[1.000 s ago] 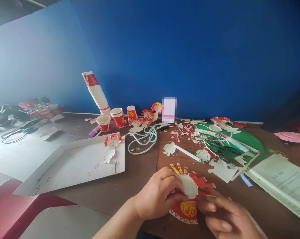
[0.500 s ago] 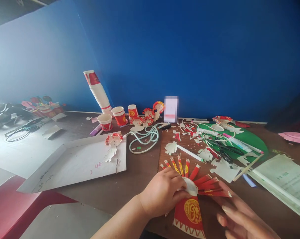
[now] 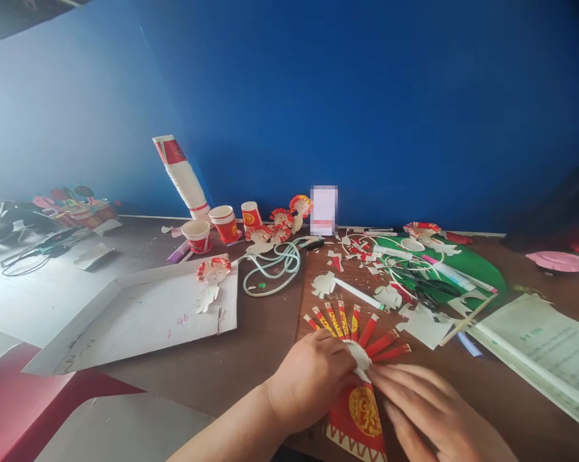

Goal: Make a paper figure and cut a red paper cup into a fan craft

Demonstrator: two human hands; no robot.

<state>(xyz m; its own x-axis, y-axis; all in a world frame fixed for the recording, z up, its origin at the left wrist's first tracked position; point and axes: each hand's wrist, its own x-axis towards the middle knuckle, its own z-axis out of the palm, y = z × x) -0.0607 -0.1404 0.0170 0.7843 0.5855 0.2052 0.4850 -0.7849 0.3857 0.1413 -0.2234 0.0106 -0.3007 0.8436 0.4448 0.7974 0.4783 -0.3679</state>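
A brown tabletop (image 3: 265, 340) meets a blue partition (image 3: 366, 115). Between the fingers lies a cut-up red paper cup (image 3: 361, 410): the left hand (image 3: 313, 378) pinches its white base, seemingly to steady it, while the right hand (image 3: 428, 404) lays straight fingers along its right side; whether they grip is unclear. Beyond the left fingers, a white tray (image 3: 145, 314) holds a paper figure (image 3: 215, 274); farther, a tall stack (image 3: 183, 183) nests paper cups.

this is serving as a craft workspace; whether in a home, school or office, the view is not telling. paper figures (image 3: 281, 217) are clustering at twelve o'clock on the tabletop (image 3: 258, 340), stacked paper cups (image 3: 186, 185) are leaning at eleven, a marker (image 3: 359, 294) and paper scraps (image 3: 388, 296) are lying at one, and a blue partition (image 3: 342, 115) is rising behind them.
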